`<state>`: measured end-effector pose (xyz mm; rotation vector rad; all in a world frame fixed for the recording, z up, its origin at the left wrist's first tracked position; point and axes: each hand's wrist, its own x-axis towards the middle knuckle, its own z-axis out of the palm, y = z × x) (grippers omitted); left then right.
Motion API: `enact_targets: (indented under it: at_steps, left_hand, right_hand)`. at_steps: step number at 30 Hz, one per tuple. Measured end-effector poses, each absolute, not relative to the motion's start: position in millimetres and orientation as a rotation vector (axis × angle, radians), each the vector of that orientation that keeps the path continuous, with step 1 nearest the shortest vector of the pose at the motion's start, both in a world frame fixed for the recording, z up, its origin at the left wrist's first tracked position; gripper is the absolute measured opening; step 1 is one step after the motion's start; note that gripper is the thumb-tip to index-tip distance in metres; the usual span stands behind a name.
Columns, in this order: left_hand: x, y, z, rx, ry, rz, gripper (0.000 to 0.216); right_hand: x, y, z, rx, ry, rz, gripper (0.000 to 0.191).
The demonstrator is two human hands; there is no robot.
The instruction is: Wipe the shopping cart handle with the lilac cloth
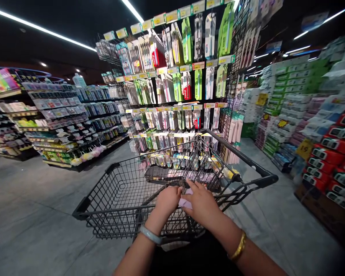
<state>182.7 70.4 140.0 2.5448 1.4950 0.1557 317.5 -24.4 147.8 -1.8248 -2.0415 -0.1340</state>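
Note:
Both of my hands are close together over the near side of a black wire shopping cart (115,211). My right hand (202,202), with a gold bracelet on its wrist, holds a small pale lilac piece (186,203) that looks like thin sheet or cloth; its exact kind is unclear. My left hand (168,200), wearing a pale bangle, is closed with its fingers curled beside that piece. What its fingertips grip, if anything, is hidden. Turned sideways, the cart has its handle (241,157) at the right.
Behind the cart stands a wire rack (175,84) hung with packaged toothbrushes. Stocked shelves (66,111) line the left. Stacked packs (287,103) and red-and-white boxes (330,161) rise at the right. Grey floor (40,214) runs around the cart.

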Motion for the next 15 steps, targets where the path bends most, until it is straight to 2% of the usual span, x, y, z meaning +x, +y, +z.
enact_targets:
  at_steps: [3,7,11,15]
  left_hand:
    - [179,75,139,2.524,1.499,0.15,0.054]
    - [173,80,141,2.483,1.516,0.151,0.061]
    - [165,84,141,2.444,1.491,0.117,0.06]
    - [158,89,140,2.439,1.478,0.096,0.062]
  right_hand:
    - [316,-24,145,-1.813,-2.098,-0.147,0.037]
    - [334,-37,138,-1.702,-2.131,-0.15,0.049]
    - [346,-48,122,-1.718,-2.05,-0.254,0.059]
    - [322,-41,106,-1.728,-1.895,-0.396,0.048]
